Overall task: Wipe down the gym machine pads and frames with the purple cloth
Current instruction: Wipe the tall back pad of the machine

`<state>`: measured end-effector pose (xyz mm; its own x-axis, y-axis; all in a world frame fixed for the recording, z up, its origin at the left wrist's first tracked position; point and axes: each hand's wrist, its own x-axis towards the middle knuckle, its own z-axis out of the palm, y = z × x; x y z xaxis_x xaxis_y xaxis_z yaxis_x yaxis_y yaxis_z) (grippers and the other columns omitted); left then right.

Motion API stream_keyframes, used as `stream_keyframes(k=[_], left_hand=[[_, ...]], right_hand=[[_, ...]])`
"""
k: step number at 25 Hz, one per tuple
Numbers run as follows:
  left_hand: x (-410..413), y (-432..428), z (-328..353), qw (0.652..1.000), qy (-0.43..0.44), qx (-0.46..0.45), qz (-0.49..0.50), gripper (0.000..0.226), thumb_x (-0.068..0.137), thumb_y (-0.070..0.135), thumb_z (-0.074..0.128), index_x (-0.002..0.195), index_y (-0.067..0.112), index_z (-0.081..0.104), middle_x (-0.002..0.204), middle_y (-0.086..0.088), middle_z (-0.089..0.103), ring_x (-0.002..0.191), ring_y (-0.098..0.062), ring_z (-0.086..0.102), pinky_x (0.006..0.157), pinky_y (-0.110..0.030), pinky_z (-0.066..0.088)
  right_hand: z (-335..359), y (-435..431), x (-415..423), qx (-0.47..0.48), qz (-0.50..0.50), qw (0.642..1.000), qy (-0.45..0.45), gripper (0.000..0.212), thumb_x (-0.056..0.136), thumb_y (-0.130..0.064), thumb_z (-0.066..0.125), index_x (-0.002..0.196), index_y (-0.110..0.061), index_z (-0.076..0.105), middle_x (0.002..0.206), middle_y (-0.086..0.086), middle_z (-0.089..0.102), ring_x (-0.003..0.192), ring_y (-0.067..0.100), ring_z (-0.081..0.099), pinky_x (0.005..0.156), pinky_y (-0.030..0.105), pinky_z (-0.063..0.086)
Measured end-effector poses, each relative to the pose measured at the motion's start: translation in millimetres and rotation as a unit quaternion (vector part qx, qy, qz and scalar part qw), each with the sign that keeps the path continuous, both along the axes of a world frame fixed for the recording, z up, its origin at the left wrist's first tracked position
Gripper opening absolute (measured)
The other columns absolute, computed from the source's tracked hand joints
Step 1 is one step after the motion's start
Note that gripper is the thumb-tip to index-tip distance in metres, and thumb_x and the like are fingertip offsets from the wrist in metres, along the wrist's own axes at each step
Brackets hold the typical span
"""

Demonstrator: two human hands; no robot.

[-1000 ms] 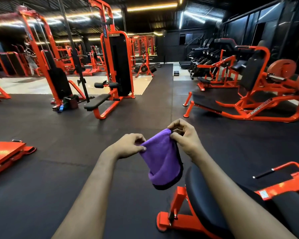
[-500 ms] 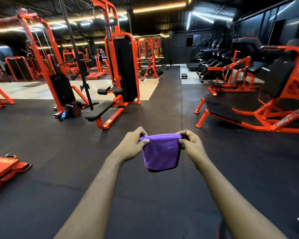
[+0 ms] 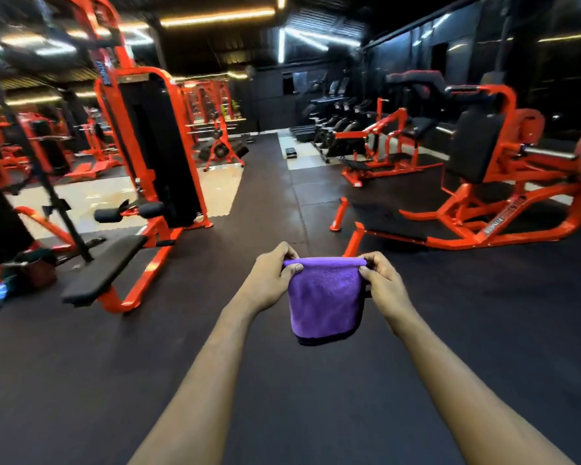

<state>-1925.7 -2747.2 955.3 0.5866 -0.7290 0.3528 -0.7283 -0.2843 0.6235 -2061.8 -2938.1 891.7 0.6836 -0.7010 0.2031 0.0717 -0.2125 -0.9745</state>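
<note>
A folded purple cloth (image 3: 324, 298) hangs in front of me above the dark rubber floor. My left hand (image 3: 270, 280) pinches its top left corner and my right hand (image 3: 384, 285) pinches its top right corner, so the top edge is stretched flat between them. An orange cable machine (image 3: 148, 156) with a black bench pad (image 3: 104, 268) stands to my left. An orange plate-loaded machine (image 3: 497, 209) with a black back pad (image 3: 473, 146) stands to my right.
Dark rubber flooring (image 3: 265, 203) runs ahead between the two machines. More orange machines and racks (image 3: 215, 129) fill the back of the gym, with a row of black cardio machines (image 3: 329, 122) at the far right. A bag (image 3: 31, 266) lies by the left machine's base.
The view has lifted and advanced; the orange bench that was under my right arm is out of sight. The cloth went from hanging slanted to spread level between both hands.
</note>
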Motion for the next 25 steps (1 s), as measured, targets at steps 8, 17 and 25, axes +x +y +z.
stream_keyframes(k=[8, 17, 25], left_hand=[[157, -256, -33, 0.989, 0.012, -0.007, -0.144, 0.006, 0.097, 0.019, 0.057, 0.092, 0.018, 0.053, 0.081, 0.005, 0.064, 0.070, -0.015, 0.060, 0.072, -0.035, 0.054], [307, -604, -10, 0.980, 0.010, -0.015, -0.197, 0.007, 0.097, 0.016, 0.057, 0.092, 0.020, 0.053, 0.083, 0.003, 0.065, 0.073, -0.015, 0.062, 0.071, -0.028, 0.048], [441, -909, -53, 0.967, 0.026, -0.031, -0.252, 0.005, 0.096, 0.017, 0.057, 0.092, 0.019, 0.054, 0.079, 0.004, 0.064, 0.071, -0.010, 0.057, 0.065, -0.017, 0.042]], right_hand=[[-24, -212, 112, -0.001, -0.141, 0.990, -0.019, 0.018, 0.092, -0.015, 0.053, 0.094, -0.026, 0.067, 0.094, -0.007, 0.072, 0.087, 0.008, 0.060, 0.085, 0.034, 0.047], [11, -528, 246, -0.007, -0.219, 0.975, -0.033, 0.021, 0.096, -0.003, 0.052, 0.096, -0.018, 0.066, 0.094, -0.004, 0.071, 0.084, 0.002, 0.059, 0.079, 0.020, 0.045], [-25, -814, 367, -0.035, -0.258, 0.965, -0.005, 0.021, 0.097, -0.009, 0.052, 0.094, -0.025, 0.066, 0.095, -0.007, 0.070, 0.092, 0.008, 0.061, 0.088, 0.031, 0.046]])
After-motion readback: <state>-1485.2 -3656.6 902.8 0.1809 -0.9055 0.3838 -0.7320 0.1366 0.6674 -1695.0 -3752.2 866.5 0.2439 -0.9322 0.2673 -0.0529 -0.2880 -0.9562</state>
